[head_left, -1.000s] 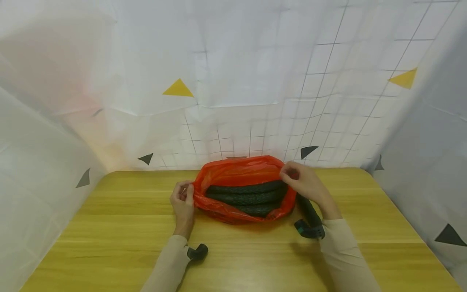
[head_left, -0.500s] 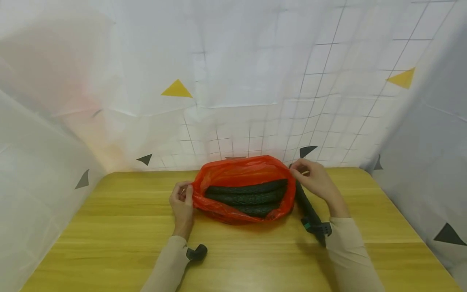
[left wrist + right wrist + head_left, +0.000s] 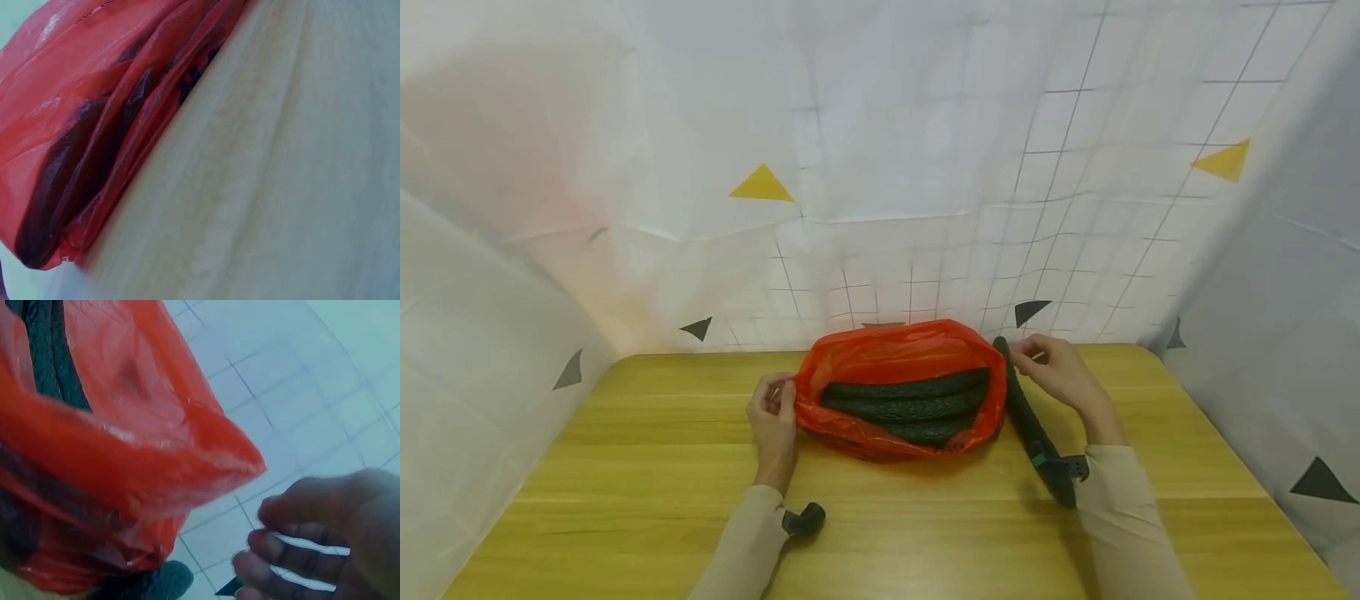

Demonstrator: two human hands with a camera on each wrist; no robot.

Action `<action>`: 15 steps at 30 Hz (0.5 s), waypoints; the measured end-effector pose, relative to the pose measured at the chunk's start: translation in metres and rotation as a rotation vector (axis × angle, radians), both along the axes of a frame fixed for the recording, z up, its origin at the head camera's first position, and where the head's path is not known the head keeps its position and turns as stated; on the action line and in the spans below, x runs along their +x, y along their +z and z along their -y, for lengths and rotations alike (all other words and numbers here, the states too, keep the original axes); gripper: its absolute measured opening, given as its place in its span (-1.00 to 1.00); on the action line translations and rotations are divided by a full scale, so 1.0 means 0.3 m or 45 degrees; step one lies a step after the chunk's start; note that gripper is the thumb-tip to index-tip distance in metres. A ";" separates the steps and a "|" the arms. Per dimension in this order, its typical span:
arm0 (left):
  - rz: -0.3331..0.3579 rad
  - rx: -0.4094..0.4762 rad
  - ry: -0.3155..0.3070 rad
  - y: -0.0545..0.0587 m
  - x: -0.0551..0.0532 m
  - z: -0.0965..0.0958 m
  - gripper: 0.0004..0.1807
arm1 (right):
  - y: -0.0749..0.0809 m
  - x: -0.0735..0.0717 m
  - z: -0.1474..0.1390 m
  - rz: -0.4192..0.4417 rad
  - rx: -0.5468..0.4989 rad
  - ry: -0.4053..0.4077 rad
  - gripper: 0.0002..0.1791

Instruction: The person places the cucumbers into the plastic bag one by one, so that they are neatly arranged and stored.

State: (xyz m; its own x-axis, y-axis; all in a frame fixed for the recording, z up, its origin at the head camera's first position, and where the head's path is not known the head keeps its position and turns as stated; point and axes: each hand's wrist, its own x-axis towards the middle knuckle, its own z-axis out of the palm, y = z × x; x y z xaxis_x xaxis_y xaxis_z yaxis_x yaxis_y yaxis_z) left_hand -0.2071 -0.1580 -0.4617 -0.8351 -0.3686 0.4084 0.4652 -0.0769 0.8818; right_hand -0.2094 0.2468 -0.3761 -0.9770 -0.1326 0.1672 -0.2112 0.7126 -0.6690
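Note:
A red plastic bag point(image 3: 898, 346) stands with its mouth wide on the table, several dark green cucumbers point(image 3: 910, 408) lying side by side inside. My left hand point(image 3: 775, 425) pinches the bag's left rim between thumb and fingers. To the right of the bag lies a loose cucumber point(image 3: 1022, 412), its near end partly covered by the right wrist's camera. My right hand point(image 3: 1067, 379) hovers beside that cucumber's far end, fingers loosely bent and holding nothing. In the right wrist view, its fingertips point(image 3: 275, 512) are apart from the bag's pointed corner.
The wood-grain table point(image 3: 625, 467) reaches back to a white sheet wall point(image 3: 880, 250) with grid lines and coloured triangles. Small black cameras point(image 3: 805, 520) sit on both wrists. More sheeting closes the left and right sides.
My right hand has let go of the bag's right rim and moved right, past the loose cucumber, uncovering more of it. The left hand keeps its pinch on the bag.

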 end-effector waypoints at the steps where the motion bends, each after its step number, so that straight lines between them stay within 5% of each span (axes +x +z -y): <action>1: -0.004 -0.005 0.005 0.000 -0.001 0.000 -0.77 | -0.004 -0.001 -0.004 0.015 -0.004 0.003 -0.73; 8: -0.036 -0.036 0.030 0.002 0.000 0.000 -0.79 | -0.033 -0.003 -0.020 0.170 0.007 0.105 -0.58; 15: -0.026 -0.024 0.024 0.003 0.001 -0.002 -0.78 | -0.051 0.000 -0.017 0.379 0.044 0.078 -0.36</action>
